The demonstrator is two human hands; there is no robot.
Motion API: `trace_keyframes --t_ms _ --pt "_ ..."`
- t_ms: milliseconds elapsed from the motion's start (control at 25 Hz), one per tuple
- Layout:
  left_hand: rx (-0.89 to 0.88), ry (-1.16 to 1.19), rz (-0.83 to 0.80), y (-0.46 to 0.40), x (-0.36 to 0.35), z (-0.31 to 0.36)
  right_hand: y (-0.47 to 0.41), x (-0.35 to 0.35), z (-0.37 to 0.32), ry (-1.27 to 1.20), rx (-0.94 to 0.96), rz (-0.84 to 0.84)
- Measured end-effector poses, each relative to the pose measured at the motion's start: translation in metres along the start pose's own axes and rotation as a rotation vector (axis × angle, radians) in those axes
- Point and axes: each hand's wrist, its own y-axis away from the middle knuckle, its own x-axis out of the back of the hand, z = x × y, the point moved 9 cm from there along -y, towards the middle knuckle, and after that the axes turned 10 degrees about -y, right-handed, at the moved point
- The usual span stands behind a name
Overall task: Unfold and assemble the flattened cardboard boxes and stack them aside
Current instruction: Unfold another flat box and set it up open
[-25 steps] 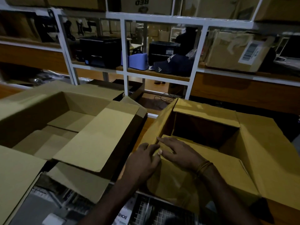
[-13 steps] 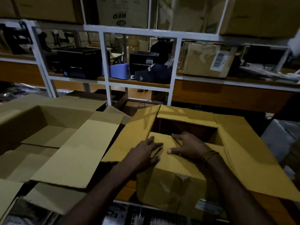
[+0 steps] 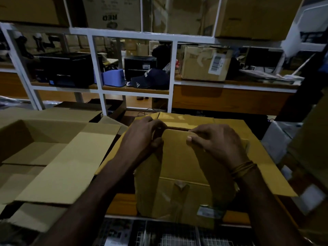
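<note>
The cardboard box [image 3: 179, 176] being put together stands at the near edge of the wooden tabletop [image 3: 122, 205], in the middle of it, its near face turned toward the person and its side flaps spread out left and right. The near top flap [image 3: 174, 150] is folded down over the opening, with only a thin dark slit left between it and the far flap [image 3: 188, 120]. The left hand [image 3: 143, 137] curls over the flap's left corner, fingers bent round the edge and thumb pressed against the cardboard. The right hand [image 3: 215, 142] grips the right part of the same flap, thumb lying flat on top and fingers hooked over the far edge; a band of threads [image 3: 242, 168] circles that wrist. To the left, touching the spread flap, sits an open box [image 3: 58, 139] already assembled, flaps splayed. Behind the tabletop rises a white shelving frame [image 3: 173, 68] carrying a dark cap [image 3: 150, 79], a black printer [image 3: 69, 70] and a labelled carton [image 3: 204, 63].
</note>
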Motion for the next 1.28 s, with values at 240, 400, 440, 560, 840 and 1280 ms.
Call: trace_keyframes --t_ms 240,400,440,560,840,1280 --pt "-0.129 -0.163 -0.289 0.039 0.011 0.015 0.037 -0.001 -0.016 -0.13 -0.071 -0.367" --pt "-0.188 -0.016 -0.673 0.077 -0.025 0.023 0.074 -0.043 -0.01 -0.245 -0.133 -0.753" --pt "-0.183 0.016 -0.737 0.088 -0.033 0.025 0.082 -0.053 -0.008 -0.244 -0.111 -0.807" --pt "-0.147 0.128 -0.897 0.116 -0.057 0.034 0.097 -0.076 0.008 -0.249 -0.124 -0.852" --pt "-0.129 -0.124 -1.041 0.136 -0.106 0.037 0.099 -0.094 0.061 -0.137 -0.207 -0.682" --pt "0.076 -0.182 -0.141 0.093 -0.114 0.042 0.101 -0.095 0.083 0.032 -0.041 -0.306"
